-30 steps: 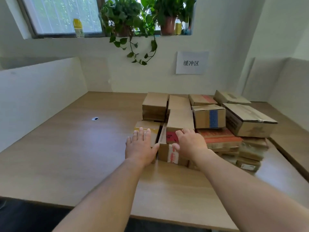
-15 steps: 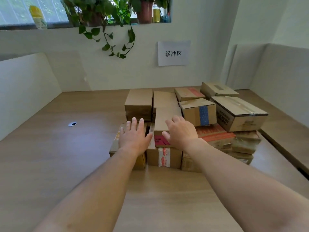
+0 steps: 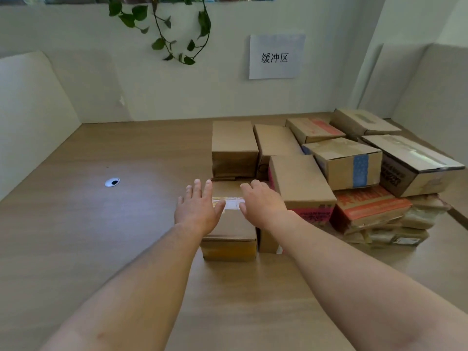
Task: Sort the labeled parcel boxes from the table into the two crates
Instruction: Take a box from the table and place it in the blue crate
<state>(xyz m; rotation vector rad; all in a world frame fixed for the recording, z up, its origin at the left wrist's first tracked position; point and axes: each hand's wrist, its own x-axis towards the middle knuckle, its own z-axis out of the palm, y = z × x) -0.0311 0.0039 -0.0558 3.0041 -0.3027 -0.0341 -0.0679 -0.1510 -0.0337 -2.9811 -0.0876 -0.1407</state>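
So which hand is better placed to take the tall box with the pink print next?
Right, probably. The right hand sits just beside the pink-printed box, while the left hand is over the far side of the low front box.

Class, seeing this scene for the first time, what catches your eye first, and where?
Two bare arms reach forward, the left hand and right hand spread over a taped box at the pile's near-left corner. Behind it cardboard parcels crowd the table on the right, under a paper sign on the wall.

Bare forearms run to a bare left hand point(image 3: 200, 211) and right hand point(image 3: 263, 206).
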